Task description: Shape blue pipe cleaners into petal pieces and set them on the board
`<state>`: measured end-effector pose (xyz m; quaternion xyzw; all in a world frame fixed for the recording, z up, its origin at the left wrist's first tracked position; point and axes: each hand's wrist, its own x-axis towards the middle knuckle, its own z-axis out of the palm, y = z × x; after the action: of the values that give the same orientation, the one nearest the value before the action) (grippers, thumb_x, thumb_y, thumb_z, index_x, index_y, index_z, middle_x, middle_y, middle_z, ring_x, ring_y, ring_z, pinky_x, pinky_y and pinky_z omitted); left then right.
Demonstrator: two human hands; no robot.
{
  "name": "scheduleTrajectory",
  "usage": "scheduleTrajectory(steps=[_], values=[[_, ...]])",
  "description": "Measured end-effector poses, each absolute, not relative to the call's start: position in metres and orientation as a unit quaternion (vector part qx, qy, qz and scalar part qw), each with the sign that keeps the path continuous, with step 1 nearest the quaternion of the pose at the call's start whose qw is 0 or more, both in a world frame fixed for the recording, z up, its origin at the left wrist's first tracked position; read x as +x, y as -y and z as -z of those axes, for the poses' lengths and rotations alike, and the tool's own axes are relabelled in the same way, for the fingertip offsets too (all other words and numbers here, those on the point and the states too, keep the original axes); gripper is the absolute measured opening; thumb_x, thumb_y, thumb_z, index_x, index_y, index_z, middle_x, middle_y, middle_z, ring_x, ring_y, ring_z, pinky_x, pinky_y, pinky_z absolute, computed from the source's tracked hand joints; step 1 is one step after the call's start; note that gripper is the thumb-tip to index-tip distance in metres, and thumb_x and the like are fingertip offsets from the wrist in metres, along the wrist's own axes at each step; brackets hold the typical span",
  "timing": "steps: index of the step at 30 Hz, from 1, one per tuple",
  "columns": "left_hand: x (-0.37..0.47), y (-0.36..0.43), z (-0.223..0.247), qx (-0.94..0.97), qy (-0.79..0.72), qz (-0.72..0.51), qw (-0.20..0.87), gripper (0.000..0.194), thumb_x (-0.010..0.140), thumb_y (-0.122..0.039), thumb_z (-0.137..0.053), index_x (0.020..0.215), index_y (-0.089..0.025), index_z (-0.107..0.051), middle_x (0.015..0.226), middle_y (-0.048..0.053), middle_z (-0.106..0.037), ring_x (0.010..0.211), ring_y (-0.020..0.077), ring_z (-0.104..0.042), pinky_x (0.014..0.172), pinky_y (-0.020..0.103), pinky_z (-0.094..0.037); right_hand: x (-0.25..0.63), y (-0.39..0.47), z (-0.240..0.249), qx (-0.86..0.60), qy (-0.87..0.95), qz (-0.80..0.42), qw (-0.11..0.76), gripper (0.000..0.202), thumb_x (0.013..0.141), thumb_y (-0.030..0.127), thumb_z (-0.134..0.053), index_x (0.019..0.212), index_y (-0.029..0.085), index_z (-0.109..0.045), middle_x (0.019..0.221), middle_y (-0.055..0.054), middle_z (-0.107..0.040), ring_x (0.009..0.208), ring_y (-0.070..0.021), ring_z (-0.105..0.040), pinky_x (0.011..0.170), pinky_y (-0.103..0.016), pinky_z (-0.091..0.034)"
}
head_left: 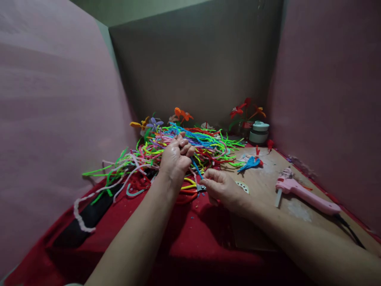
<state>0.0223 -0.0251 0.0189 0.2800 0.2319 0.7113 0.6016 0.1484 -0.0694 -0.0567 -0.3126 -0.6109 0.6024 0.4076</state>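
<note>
1. Got a blue pipe cleaner [197,168] pulled out fairly straight between both hands, slanting down from left to right, just in front of the big pile.
2. Gripping its upper end with the left hand [177,157], curled into a loose fist. Can't make out the exact finger contact inside there.
3. Pinching its lower end with the right hand [220,184], thumb against index finger, the others tucked in below.
4. Can see a huge tangle of pipe cleaners [214,138] right behind the left hand, in green, yellow, pink, red, blue and more, spilling off to the left.
5. Spotted pliers [192,188] with yellow and orange-red handles on the red cloth [193,232], lying just beside the right hand's fingertips.
6. Also found a pale disc with holes [243,186] near the right hand, partly hidden by it.
7. Over on the brown board [275,166] to the right, noticed a pink glue gun [306,195] lying on its side, plus a fuzzy blue piece [250,163] farther back.
8. Toward the back wall, counted in some fuzzy flowers [183,114] and a lidded pale-green jar [258,137], well apart from both hands.
</note>
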Motion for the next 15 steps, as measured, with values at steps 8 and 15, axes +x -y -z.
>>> scheduleTrajectory(steps=[8, 15], values=[[-0.007, 0.008, -0.035, 0.33, -0.223, -0.748, 0.53, 0.015, 0.086, -0.014, -0.047, 0.071, -0.016, -0.049, 0.042, -0.009, -0.032, 0.03, 0.0014, -0.023, 0.033, 0.015, -0.019, 0.146, 0.069, 0.061, -0.322, 0.646, -0.596, 0.352, 0.018, 0.075, 0.034, -0.05, 0.067, 0.019, -0.045, 0.038, 0.01, -0.036, 0.03, -0.0059, -0.036, 0.035, -0.019, -0.026], [-0.04, -0.003, -0.029, 0.362, -0.255, -0.703, 0.556, 0.016, 0.084, -0.006, -0.042, 0.075, -0.013, -0.053, 0.048, -0.005, -0.043, 0.033, 0.0028, -0.033, 0.033, 0.014, -0.026, 0.148, 0.069, 0.057, -0.318, 0.627, -0.614, 0.359, 0.018, 0.072, 0.035, -0.053, 0.068, 0.019, -0.047, 0.039, 0.011, -0.034, 0.03, -0.005, -0.031, 0.034, -0.02, -0.027]])
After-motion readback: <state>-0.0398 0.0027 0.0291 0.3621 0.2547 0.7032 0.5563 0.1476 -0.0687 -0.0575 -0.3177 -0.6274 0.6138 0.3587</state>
